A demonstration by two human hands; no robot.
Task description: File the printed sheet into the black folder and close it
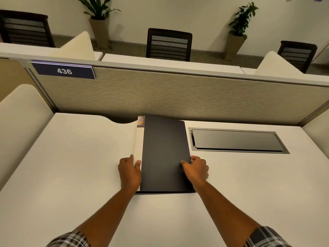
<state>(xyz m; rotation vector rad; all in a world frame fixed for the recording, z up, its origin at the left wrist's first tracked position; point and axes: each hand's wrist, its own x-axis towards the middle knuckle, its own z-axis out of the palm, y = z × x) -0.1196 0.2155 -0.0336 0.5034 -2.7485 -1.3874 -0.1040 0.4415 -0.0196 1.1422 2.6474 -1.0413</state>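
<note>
one black folder, one printed sheet, two hands

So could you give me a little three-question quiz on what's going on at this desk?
1. True or false: the black folder stands upright against the partition.
2. Which hand touches the white sheet sticking out of the folder?
A. left hand
B. right hand
C. neither
3. Fill in: the sign on the partition reads ___.

Key:
1. False; it lies flat on the desk, cover down.
2. A; the right hand holds the folder's right edge.
3. 436
</note>
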